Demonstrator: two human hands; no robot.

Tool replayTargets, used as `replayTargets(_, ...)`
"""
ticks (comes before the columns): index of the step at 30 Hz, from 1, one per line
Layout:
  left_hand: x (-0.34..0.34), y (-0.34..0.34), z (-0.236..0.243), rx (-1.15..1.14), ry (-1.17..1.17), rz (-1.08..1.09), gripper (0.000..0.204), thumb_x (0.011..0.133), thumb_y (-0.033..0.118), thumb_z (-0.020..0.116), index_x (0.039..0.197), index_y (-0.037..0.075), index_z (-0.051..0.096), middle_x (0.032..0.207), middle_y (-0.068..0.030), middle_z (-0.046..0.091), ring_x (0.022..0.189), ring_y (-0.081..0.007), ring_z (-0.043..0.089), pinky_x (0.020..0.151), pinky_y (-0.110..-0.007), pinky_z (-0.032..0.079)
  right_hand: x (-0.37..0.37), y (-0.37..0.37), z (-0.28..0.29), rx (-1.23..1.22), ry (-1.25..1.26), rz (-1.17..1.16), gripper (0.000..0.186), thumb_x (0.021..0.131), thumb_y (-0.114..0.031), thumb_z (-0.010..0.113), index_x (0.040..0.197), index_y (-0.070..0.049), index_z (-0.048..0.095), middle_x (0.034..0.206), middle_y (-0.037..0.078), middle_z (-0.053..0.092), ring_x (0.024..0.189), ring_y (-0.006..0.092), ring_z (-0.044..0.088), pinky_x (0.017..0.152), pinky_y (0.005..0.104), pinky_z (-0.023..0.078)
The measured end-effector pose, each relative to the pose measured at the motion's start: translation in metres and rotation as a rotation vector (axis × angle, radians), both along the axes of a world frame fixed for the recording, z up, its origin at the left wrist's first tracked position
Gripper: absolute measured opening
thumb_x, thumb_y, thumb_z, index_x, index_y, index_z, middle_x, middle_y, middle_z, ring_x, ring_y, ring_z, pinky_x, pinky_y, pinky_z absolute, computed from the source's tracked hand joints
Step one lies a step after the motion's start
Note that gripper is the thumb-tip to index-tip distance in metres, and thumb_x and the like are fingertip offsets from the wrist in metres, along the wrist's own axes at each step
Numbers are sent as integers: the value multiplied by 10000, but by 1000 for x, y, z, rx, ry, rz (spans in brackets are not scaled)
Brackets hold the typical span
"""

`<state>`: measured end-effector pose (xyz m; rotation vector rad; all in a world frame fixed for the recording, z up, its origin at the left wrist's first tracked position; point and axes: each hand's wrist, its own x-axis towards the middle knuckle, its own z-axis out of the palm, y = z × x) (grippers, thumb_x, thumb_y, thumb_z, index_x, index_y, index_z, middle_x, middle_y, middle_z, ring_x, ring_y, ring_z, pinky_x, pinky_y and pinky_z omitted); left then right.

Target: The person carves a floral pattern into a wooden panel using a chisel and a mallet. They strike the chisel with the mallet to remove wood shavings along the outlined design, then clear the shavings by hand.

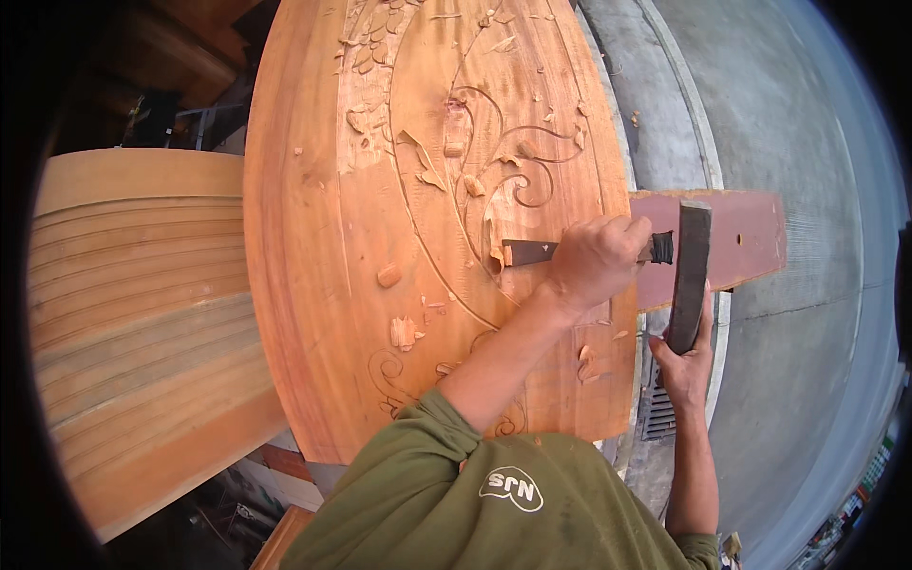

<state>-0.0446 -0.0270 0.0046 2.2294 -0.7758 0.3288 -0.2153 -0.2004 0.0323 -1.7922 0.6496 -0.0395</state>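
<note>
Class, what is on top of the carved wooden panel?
Loose wood chips and, in the left hand, a chisel. Whatever the hand and forearm cover cannot be seen.

a dark chisel [532, 252] points leftward over the right half of a broad orange-brown wooden panel [375, 233], partly carved with scrolls, and a dark oblong block [690, 275] is raised past the panel's right edge.

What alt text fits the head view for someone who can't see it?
The left hand holds a chisel against a carved wooden panel while the right hand grips a dark block beside the chisel's handle end. Wood chips lie scattered on the panel.
</note>
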Motion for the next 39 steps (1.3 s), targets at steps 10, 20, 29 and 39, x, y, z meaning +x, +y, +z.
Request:
replayTargets(10, -1, 3, 12, -36, 55, -11, 286, 881, 197, 849, 916, 103, 582, 772, -74, 674, 720, -307, 748, 601, -438, 595, -5, 23, -3, 38, 73, 5, 1023, 869, -28, 782, 1757, -116, 281, 1010, 25, 625, 868, 126, 609, 776, 308, 546)
replayTargets(20, 1, 2, -2, 18, 101, -49, 238, 898, 146, 813, 909, 98, 580, 770, -93, 684, 712, -322, 753, 595, -446, 589, -2, 42, -8, 13, 54, 3, 1024, 824, -48, 745, 1753, -92, 316, 1142, 45, 631, 967, 137, 605, 908, 300, 543)
replayTargets(29, 0, -4, -6, 56, 95, -25, 200, 873, 86, 783, 911, 91, 586, 768, -97, 694, 722, -328, 765, 602, -461, 598, 17, 41, 8, 197, -134, -308, 748, 917, -80, 749, 1584, -53, 412, 999, 78, 645, 794, 175, 664, 756, 327, 593)
replayTargets(39, 1, 1, -9, 96, 68, -31, 224, 850, 89, 799, 912, 99, 585, 768, -87, 707, 741, -314, 774, 606, -451, 609, 9, 36, 1, 194, -101, -229, 867, 900, -93, 771, 1669, -72, 372, 1022, 54, 632, 796, 154, 659, 710, 313, 580)
